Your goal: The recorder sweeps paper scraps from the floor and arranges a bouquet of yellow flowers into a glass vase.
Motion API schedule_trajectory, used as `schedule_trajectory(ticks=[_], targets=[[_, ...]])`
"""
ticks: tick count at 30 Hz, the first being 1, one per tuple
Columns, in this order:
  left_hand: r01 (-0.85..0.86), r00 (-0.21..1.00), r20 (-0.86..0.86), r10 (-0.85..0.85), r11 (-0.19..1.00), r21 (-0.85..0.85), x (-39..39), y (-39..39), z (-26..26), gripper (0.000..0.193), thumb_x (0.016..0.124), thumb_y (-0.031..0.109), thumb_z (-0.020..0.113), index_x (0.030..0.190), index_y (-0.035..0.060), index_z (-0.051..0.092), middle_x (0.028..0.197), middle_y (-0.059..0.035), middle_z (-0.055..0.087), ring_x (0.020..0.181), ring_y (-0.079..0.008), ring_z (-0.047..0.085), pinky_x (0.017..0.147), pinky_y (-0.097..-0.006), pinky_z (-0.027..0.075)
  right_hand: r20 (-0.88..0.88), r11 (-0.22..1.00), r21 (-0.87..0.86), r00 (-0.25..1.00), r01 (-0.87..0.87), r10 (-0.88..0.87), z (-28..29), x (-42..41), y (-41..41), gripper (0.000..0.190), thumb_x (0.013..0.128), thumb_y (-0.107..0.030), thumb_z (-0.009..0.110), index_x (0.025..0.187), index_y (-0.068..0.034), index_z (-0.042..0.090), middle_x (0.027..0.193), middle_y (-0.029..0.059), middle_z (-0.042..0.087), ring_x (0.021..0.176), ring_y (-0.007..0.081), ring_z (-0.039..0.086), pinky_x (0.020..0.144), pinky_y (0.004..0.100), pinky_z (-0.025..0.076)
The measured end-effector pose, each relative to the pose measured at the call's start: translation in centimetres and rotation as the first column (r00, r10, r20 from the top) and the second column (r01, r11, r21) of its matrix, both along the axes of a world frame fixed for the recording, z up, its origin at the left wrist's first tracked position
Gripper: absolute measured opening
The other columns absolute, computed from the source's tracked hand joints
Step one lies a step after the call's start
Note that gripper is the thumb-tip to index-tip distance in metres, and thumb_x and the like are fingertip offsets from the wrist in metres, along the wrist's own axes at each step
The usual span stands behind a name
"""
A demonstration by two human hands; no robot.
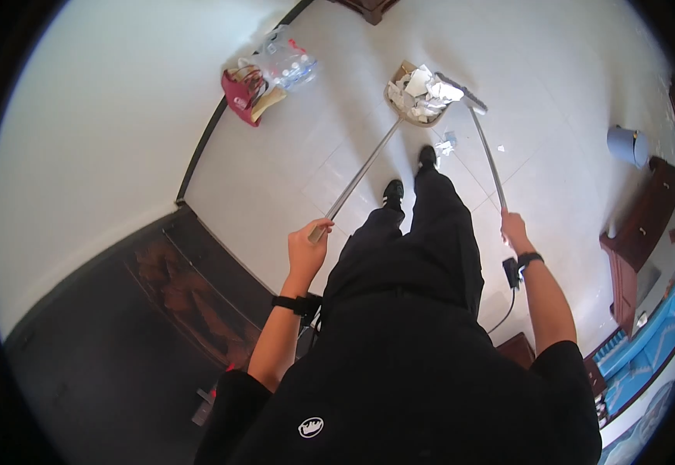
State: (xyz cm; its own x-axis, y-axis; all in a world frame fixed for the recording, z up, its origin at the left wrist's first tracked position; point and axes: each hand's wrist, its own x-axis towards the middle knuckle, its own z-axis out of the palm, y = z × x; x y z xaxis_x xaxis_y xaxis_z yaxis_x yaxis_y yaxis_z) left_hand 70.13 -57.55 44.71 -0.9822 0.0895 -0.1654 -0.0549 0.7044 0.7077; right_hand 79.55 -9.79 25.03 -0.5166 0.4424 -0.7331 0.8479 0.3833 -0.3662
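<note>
My left hand (309, 247) grips the long metal handle of a beige dustpan (391, 102), which rests on the tiled floor ahead of my feet. Crumpled and torn white paper (421, 87) is heaped in the pan. In my right hand (514, 229) is the metal handle of a broom (488, 145). Its grey head (471, 99) lies at the right side of the pan, touching or very near the paper. On the floor between the pan and my shoes are more paper scraps (445, 145) and a small bluish piece. A tiny white scrap (501, 148) lies right of the broom handle.
By the left wall are a red bag (241, 96) and a clear plastic bag of bottles (291, 64). A dark cabinet or door (111, 325) stands at lower left. To the right are a blue-grey bin (626, 145), a dark wooden table (642, 226) and a blue-cushioned seat (648, 354).
</note>
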Motion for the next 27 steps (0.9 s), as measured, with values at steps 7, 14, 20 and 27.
schedule_trajectory(ticks=[7, 14, 20, 27], targets=[[-0.079, 0.997, -0.036, 0.075, 0.989, -0.125, 12.6, 1.5, 2.4, 0.01, 0.083, 0.001, 0.061, 0.089, 0.004, 0.068, 0.08, -0.0133, 0.07, 0.077, -0.024, 0.071, 0.068, -0.0307, 0.053, -0.088, 0.89, 0.275, 0.913, -0.363, 0.399, -4.9, -3.4, 7.3, 0.06, 0.097, -0.044, 0.037, 0.08, 0.007, 0.062, 0.061, 0.0226, 0.062, 0.057, 0.0363, 0.066, 0.06, 0.0432, 0.055], [-0.391, 0.915, 0.096, 0.392, 0.92, -0.025, 16.5, -0.7, -0.5, 0.01, 0.088, 0.003, 0.058, 0.09, -0.0006, 0.068, 0.077, -0.0086, 0.07, 0.076, -0.017, 0.07, 0.07, -0.0269, 0.051, 0.179, 0.79, 0.017, 0.779, -0.613, 0.6, -1.7, -4.7, 4.1, 0.045, 0.099, -0.03, 0.038, 0.091, 0.006, 0.064, 0.087, 0.0254, 0.067, 0.078, 0.0378, 0.069, 0.07, 0.0454, 0.056], [-0.369, 0.927, 0.054, 0.371, 0.928, -0.044, 16.8, 1.2, -2.7, 0.012, 0.09, 0.005, 0.057, 0.089, -0.0017, 0.067, 0.079, -0.0083, 0.069, 0.074, -0.0169, 0.07, 0.068, -0.0272, 0.05, 0.259, 0.84, 0.136, 0.837, -0.526, 0.482, -0.8, 11.2, 7.0, 0.045, 0.095, -0.039, 0.048, 0.099, 0.003, 0.066, 0.094, 0.0278, 0.066, 0.092, 0.0441, 0.064, 0.082, 0.0491, 0.052], [-0.499, 0.809, 0.335, 0.483, 0.865, -0.042, 12.5, -0.4, -2.1, 0.01, 0.09, 0.008, 0.058, 0.091, 0.0024, 0.067, 0.08, -0.0101, 0.069, 0.067, -0.0145, 0.065, 0.058, -0.027, 0.044, 0.19, 0.957, 0.201, 0.967, -0.207, 0.169, 4.8, 20.6, 4.0, 0.05, 0.096, -0.044, 0.045, 0.091, 0.002, 0.065, 0.092, 0.0283, 0.065, 0.089, 0.0449, 0.064, 0.08, 0.0508, 0.052]])
